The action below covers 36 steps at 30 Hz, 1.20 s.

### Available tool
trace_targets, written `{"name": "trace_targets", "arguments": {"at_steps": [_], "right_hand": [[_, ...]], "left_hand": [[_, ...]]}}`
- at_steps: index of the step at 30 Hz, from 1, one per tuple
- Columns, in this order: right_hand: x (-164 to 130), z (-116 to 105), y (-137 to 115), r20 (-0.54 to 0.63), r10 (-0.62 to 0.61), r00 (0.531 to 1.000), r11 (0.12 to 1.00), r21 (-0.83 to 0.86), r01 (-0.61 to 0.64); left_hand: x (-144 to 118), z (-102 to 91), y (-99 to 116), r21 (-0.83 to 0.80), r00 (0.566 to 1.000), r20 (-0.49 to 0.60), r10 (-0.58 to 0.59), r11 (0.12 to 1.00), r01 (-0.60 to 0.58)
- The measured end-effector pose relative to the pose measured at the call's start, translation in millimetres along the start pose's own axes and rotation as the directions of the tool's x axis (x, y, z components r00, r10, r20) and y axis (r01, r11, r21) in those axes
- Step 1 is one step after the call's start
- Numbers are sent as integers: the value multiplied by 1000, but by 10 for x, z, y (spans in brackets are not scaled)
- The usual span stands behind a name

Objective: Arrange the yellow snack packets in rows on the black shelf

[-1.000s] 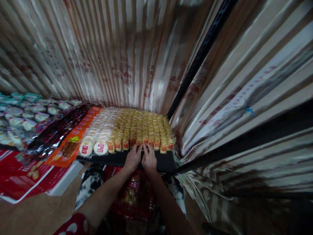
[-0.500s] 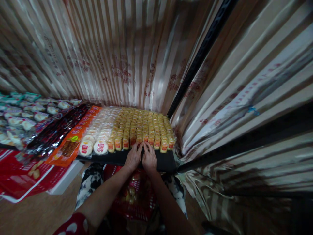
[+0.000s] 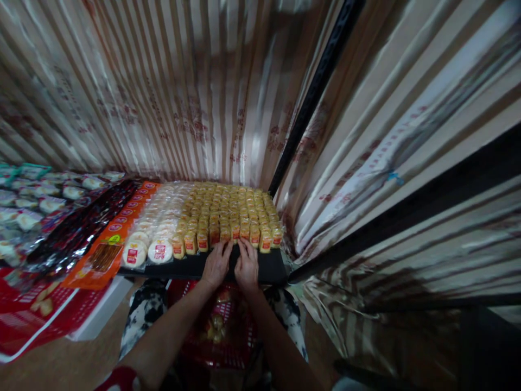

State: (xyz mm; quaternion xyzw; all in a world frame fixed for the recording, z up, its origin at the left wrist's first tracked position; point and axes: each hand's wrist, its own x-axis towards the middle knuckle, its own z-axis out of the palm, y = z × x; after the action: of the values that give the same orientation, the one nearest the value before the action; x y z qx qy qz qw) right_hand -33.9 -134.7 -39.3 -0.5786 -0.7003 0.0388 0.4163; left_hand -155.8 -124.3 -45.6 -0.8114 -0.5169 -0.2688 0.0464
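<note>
Small yellow wrapped snack packets (image 3: 228, 209) with red labels stand upright in tight rows on a black shelf (image 3: 268, 267). My left hand (image 3: 217, 264) reaches over the shelf's front strip, its fingers stretched forward against the front row. Beside it my right hand (image 3: 246, 266) also has its fingers extended, the tips touching packets near the middle of that row. Neither hand is wrapped round a packet. Left of the yellow rows lie clear-wrapped round white crackers (image 3: 160, 251) with red labels, in two rows.
An orange snack bag (image 3: 100, 258), dark shiny packs (image 3: 83, 220) and white wrapped items (image 3: 52, 203) fill the shelf's left side. Below are a red basket (image 3: 215, 347) between my legs and another red basket (image 3: 40, 317). Black posts (image 3: 313, 98) and striped plastic sheeting (image 3: 211, 125) stand behind.
My hands have drawn slightly apart, and their fingertips stay at the front row. The camera view has shifted a little. The packets look the same.
</note>
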Motion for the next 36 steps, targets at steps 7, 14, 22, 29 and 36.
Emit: {"name": "trace_targets", "arguments": {"at_steps": [7, 14, 22, 29, 36], "right_hand": [[-9, 4, 57, -31, 6, 1000, 994, -110, -9], [5, 101, 82, -14, 31, 999, 991, -128, -33], [-26, 78, 114, -77, -16, 997, 996, -86, 10], [-11, 105, 89, -48, 37, 998, 988, -145, -43], [5, 104, 92, -6, 34, 999, 989, -145, -35]], "left_hand": [[20, 7, 34, 10, 969, 109, 221, 975, -224], [35, 104, 16, 29, 977, 136, 163, 985, -168], [-16, 147, -19, 41, 964, 134, 228, 971, -236], [14, 42, 27, 76, 968, 165, 190, 976, -205], [22, 43, 28, 59, 968, 177, 177, 980, -190]]}}
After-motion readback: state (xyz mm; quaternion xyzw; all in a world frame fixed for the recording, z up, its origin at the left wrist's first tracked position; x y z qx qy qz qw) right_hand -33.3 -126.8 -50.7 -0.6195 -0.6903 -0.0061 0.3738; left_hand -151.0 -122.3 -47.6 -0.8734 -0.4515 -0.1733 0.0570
